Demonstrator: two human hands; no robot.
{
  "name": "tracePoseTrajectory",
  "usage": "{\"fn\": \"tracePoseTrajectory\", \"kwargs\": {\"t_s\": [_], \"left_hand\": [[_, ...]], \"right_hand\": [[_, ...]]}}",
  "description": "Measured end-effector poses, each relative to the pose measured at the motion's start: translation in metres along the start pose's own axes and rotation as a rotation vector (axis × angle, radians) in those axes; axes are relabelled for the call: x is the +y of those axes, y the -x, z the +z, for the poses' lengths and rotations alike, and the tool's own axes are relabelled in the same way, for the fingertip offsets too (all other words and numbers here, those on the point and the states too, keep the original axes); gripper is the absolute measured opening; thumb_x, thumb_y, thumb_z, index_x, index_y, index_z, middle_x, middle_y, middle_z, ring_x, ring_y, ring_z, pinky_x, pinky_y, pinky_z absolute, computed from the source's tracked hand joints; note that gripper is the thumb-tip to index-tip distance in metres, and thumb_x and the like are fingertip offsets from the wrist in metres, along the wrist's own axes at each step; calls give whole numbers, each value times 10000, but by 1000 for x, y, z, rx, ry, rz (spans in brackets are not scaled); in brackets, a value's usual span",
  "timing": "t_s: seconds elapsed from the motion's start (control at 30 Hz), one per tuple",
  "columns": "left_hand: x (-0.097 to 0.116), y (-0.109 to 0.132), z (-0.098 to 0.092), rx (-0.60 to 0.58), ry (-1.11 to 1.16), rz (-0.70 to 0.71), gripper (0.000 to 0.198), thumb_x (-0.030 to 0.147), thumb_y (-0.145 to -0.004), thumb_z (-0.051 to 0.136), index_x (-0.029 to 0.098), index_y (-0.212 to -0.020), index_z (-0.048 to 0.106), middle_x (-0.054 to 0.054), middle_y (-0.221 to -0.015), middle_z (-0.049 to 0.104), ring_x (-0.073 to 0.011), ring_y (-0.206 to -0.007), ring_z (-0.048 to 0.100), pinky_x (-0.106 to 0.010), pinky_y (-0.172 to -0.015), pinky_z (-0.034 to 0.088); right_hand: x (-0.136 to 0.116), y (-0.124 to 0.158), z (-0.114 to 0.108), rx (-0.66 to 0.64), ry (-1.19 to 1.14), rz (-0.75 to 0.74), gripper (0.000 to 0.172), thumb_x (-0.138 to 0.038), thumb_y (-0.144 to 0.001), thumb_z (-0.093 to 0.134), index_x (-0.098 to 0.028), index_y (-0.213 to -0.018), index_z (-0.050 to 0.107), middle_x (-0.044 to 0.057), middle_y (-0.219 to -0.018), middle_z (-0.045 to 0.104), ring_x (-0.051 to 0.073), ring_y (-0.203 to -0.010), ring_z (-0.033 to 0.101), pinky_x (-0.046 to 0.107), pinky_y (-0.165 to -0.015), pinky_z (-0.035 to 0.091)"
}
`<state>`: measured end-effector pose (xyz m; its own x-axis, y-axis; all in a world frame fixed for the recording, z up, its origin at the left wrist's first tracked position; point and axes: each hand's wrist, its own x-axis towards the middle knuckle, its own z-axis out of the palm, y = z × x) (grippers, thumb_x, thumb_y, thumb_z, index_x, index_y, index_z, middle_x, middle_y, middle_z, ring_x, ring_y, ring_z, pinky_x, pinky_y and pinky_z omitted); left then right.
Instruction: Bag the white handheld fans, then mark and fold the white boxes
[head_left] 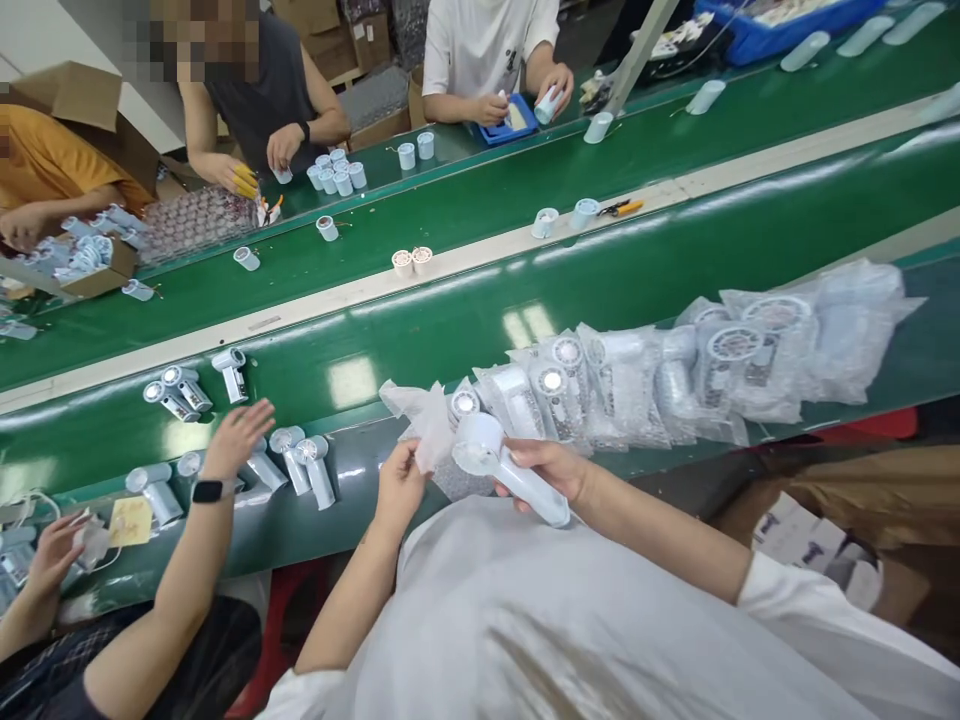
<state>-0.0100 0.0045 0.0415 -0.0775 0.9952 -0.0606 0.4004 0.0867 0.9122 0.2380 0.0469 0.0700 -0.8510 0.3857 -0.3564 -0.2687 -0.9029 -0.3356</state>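
Observation:
My right hand [551, 468] is closed around the handle of a white handheld fan [504, 466], its round head pointing left. Just left of it, my left hand [400, 482] pinches the edge of a thin clear plastic bag [424, 420] next to the fan's head. Both hands hover over the near edge of the green conveyor belt [420, 350]. A row of several bagged fans [675, 370] lies on the belt just beyond my hands, stretching to the right.
A co-worker's hand [236, 438] with a black wristband reaches over loose unbagged fans [300, 465] at the left. Across the belts, other people handle small pale-blue cylinders [337, 175]. Cardboard boxes [840, 520] stand at the lower right.

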Motion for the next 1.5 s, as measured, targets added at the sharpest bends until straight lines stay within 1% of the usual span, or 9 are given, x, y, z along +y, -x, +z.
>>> {"fn": "tracePoseTrajectory", "kwargs": {"t_s": [0.23,0.43,0.57,0.8,0.9,1.0,1.13,1.27,1.5], "left_hand": [[17,26,0,-127,97,-63,145,322,-806,644,179,-801,623,-13,-764,661,-160,-742,614,-298,-716,493],[58,31,-26,83,96,166,374,324,-671,791,211,-950,570,-88,-1149,607,-223,-1051,582,-357,-867,466],[65,24,-15,-69,431,-132,425,376,-682,799,207,-950,516,-9,-863,634,-123,-691,589,-272,-664,471],[58,32,-1,-379,887,-328,561,499,-574,854,154,-942,608,-40,-753,663,-136,-622,588,-256,-573,438],[53,35,-4,-261,842,-427,487,497,-559,853,161,-819,616,2,-674,615,-94,-531,519,-230,-501,399],[48,34,-12,83,587,-351,416,535,-676,757,154,-806,650,20,-620,581,-92,-534,500,-230,-513,409],[51,35,-21,407,84,4,273,437,-830,638,172,-821,704,-31,-770,658,-146,-740,594,-281,-719,487],[61,37,-18,305,-92,247,198,346,-866,600,190,-853,722,-53,-796,694,-162,-748,623,-300,-745,502],[48,30,-17,87,178,-16,286,407,-866,581,169,-914,733,-53,-861,727,-179,-787,648,-309,-757,513]], "right_hand": [[0,-24,19,70,181,-79,499,-226,-692,767,-148,-1123,528,82,-917,687,217,-795,683,292,-541,590],[-11,-11,18,21,206,-63,383,-243,-727,745,-120,-1044,568,98,-925,684,211,-807,689,298,-561,606],[-11,-12,25,-59,208,-172,399,-268,-748,737,-108,-1064,554,101,-904,693,209,-809,696,301,-587,614],[0,-16,39,-159,289,-170,444,-291,-722,760,-91,-1054,545,97,-820,706,194,-717,698,280,-575,596],[-4,-10,40,-121,243,-238,432,-326,-684,763,-111,-990,547,76,-780,688,194,-679,685,297,-556,587],[-10,8,44,-51,196,-254,423,-302,-627,768,-120,-938,546,95,-811,679,204,-677,671,297,-511,569],[-6,32,57,-107,222,-16,654,-265,-626,793,-154,-1190,480,98,-911,682,219,-676,683,283,-466,552],[3,26,65,-55,303,82,893,-209,-654,827,-254,-1366,289,70,-1034,655,243,-802,715,287,-532,585],[2,2,51,47,357,108,1314,-244,-630,868,-295,-1497,-119,6,-888,673,249,-811,723,314,-580,598]]}}
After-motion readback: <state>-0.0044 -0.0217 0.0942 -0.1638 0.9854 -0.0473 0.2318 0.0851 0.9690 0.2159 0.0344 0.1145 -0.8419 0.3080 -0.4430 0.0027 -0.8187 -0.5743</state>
